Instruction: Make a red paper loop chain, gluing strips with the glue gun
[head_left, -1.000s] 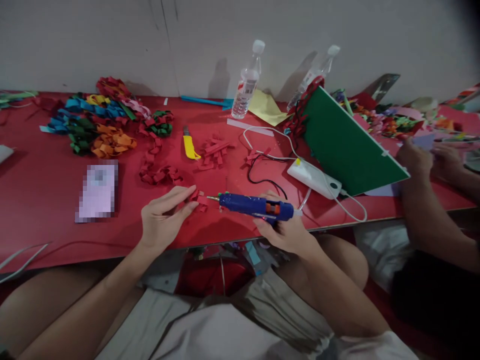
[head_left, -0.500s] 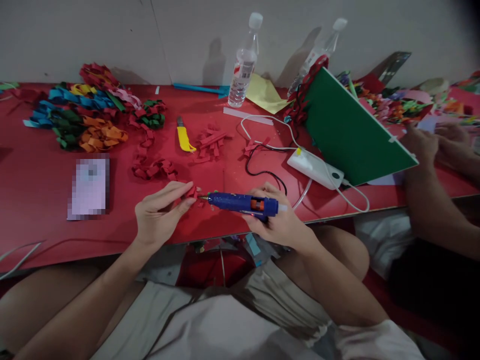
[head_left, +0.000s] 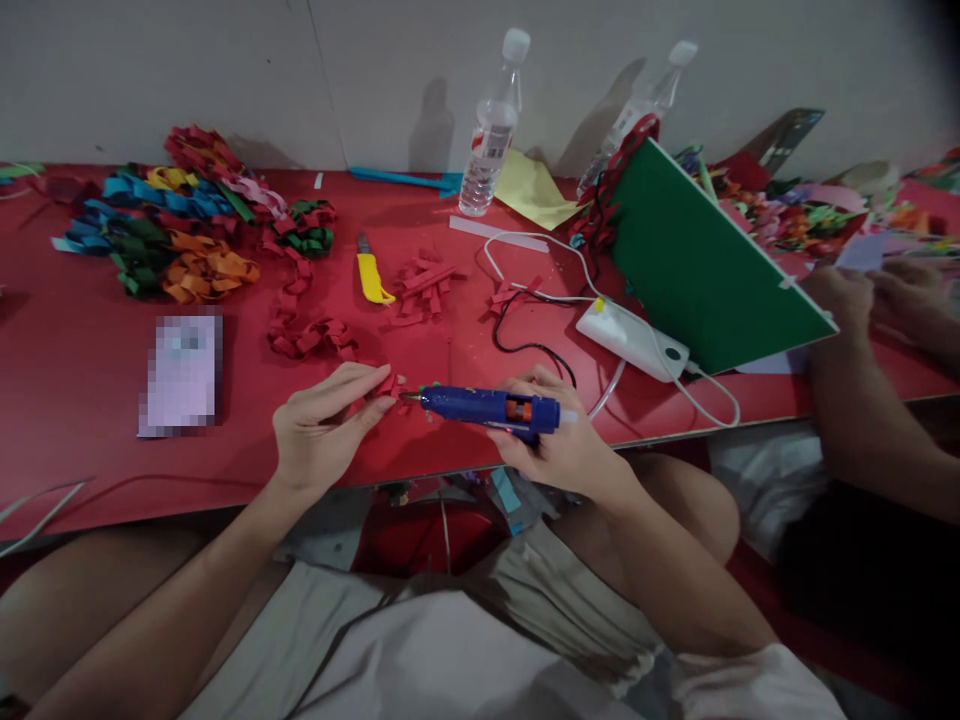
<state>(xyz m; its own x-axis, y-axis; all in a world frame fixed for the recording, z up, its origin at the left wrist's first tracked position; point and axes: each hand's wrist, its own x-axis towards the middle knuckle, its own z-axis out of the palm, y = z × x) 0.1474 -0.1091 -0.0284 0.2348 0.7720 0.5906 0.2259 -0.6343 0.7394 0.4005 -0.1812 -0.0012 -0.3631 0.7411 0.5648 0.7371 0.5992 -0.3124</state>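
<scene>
Between the thumb and fingers of my left hand (head_left: 326, 425) is pinched a red paper strip (head_left: 388, 384), bent over at the fingertips. My right hand (head_left: 559, 440) is wrapped round the grip of a blue hot glue gun (head_left: 480, 405). Its metal nozzle points left and sits right beside the red strip; whether they touch I cannot tell. A white glue stick (head_left: 570, 416) pokes out of the gun's rear. Just beyond my left hand a red paper chain (head_left: 311, 338) lies on the table, and loose red strips (head_left: 426, 285) are piled farther back.
Past my hands lies a yellow utility knife (head_left: 371, 278). Coloured paper chains (head_left: 202, 265) and a phone (head_left: 182, 372) are on the left. Water bottle (head_left: 491, 135), white power strip (head_left: 630, 338) with cables, and leaning green board (head_left: 705, 260) stand right. Another person's hands (head_left: 844, 295) work beyond.
The nozzle has drawn back very slightly from the red strip. Both hands keep their hold, and the whole view has shifted a little.
</scene>
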